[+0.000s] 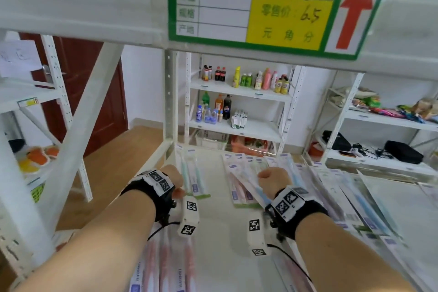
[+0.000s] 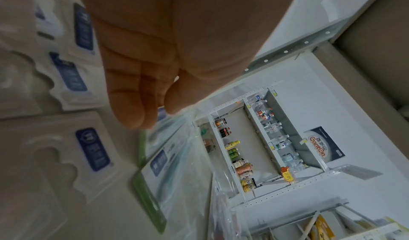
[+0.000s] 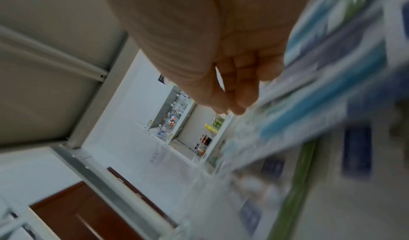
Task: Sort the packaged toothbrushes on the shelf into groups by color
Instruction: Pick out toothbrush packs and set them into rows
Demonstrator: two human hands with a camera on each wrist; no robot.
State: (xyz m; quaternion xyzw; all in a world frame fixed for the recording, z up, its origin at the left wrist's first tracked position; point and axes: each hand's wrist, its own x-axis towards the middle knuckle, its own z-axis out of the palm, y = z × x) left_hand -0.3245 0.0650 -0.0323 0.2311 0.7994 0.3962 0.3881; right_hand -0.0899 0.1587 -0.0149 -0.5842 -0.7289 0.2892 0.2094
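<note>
- Packaged toothbrushes [image 1: 248, 180] lie spread across the white shelf [image 1: 220, 218], centre and right of the head view; two green packs [image 1: 193, 173] lie apart, left of centre.
- Right hand [image 1: 272, 179] pinches a blue toothbrush pack [image 1: 254, 187], centre frame.
- Left hand [image 1: 176, 179]: fingertips [image 2: 137, 114] and thumb pressed together at a green pack; cannot tell whether it holds it.
- Pink packs [image 1: 166, 265] at bottom centre.

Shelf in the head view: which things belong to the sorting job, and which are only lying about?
Belong to the job:
- green toothbrush packs by the left hand
- blue pack at the right hand
- pink packs
- unsorted packs

Lying about:
- price sign
- drink bottles
- black bags
</note>
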